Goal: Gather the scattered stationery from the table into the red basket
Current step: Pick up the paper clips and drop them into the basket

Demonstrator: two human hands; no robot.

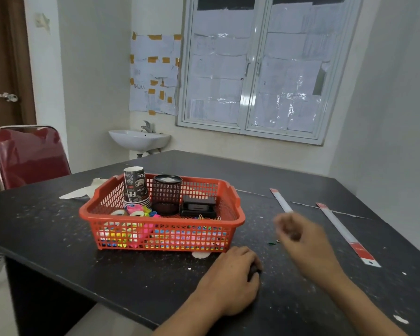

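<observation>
The red basket (pixel 235 215) stands on the black table (pixel 58 229). It holds stacked paper cups (pixel 134 187), a black mesh pen holder (pixel 167 194), a black stapler (pixel 198 206), tape rolls, bright erasers and paper clips. My left hand (pixel 230 280) rests on the table just in front of the basket's right corner, fingers curled over something small and dark. My right hand (pixel 298 236) is blurred, right of the basket and above the table, its fingers bunched. A few small clips (pixel 273 243) lie on the table beside it. Two long white rulers with red ends (pixel 280 200) (pixel 344 232) lie to the right.
A red chair (pixel 29 156) stands at the table's far left. White paper scraps (pixel 83 190) lie behind the basket's left corner, and another scrap (pixel 200 255) sits under its front edge. A washbasin and a papered window are on the back wall.
</observation>
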